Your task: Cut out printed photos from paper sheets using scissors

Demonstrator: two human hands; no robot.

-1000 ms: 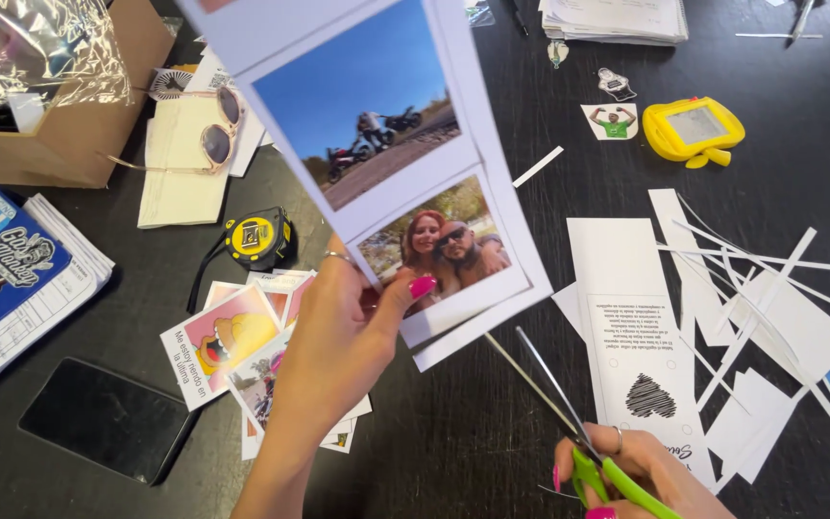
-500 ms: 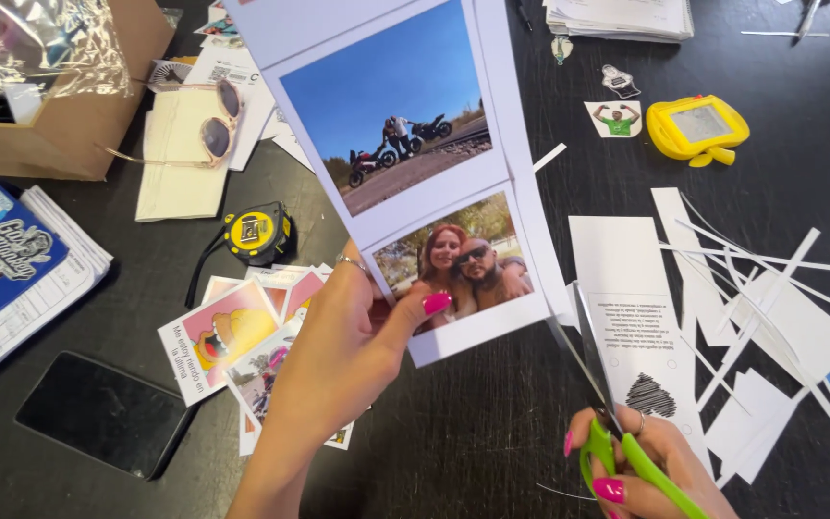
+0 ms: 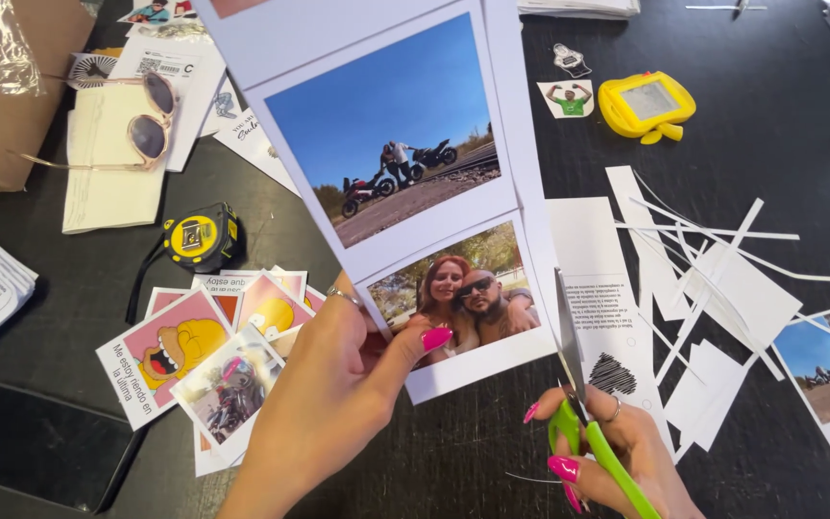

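My left hand (image 3: 338,394) pinches the lower edge of a white sheet of printed photos (image 3: 405,163), thumb on the picture of two people. The sheet is held up over the black table, with a motorcycle photo above that picture. My right hand (image 3: 617,452) grips green-handled scissors (image 3: 578,394). Their blades point up and are nearly closed at the sheet's right margin, beside the lower photo.
Cut photo cards (image 3: 213,356) lie under my left wrist. A yellow tape measure (image 3: 199,235), sunglasses (image 3: 136,115), a phone (image 3: 40,447) and a cardboard box (image 3: 2,115) sit to the left. White paper strips (image 3: 713,279) and a yellow toy (image 3: 646,104) lie to the right.
The photo sheet has come lower and closer. The scissors, wide open a second ago, moved up to the sheet's right margin and the blades have closed together.
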